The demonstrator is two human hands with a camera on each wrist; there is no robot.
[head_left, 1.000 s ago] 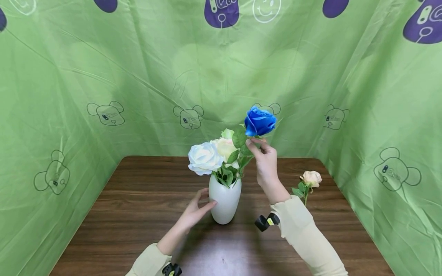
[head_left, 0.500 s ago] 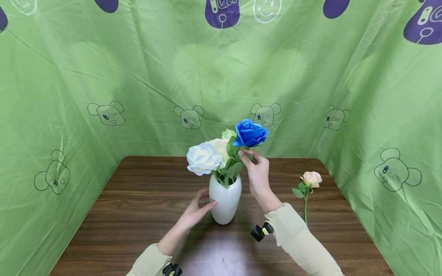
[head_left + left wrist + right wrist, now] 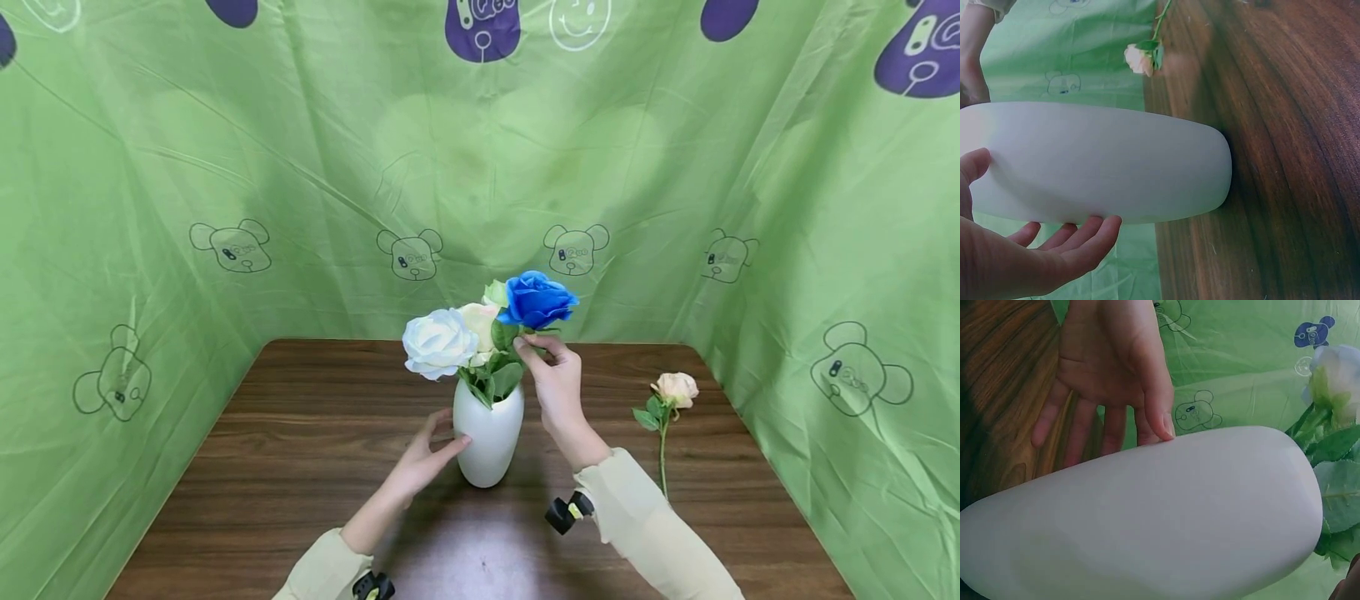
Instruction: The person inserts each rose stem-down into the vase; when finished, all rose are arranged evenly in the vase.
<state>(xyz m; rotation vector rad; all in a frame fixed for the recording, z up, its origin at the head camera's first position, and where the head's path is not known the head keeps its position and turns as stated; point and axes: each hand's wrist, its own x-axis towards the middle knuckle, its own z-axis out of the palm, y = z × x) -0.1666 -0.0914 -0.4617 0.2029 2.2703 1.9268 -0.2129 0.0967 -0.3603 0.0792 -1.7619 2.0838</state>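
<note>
Blue rose (image 3: 538, 301): lower than a second ago, stem now well down among the white roses (image 3: 441, 342) in the vase (image 3: 488, 433); probably seated, though the leaves hide the mouth.
Right hand (image 3: 555, 379): pinching the stem under the bloom.
Left hand (image 3: 424, 457): fingers straight, steadying the vase.
Pink rose (image 3: 676, 388): on the desk (image 3: 300, 467), unmoved.

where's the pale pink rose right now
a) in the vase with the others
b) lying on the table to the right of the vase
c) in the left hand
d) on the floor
b: the pale pink rose lies flat on the table, apart from the white vase, while the right hand pinches the blue rose just under its bloom.
</note>
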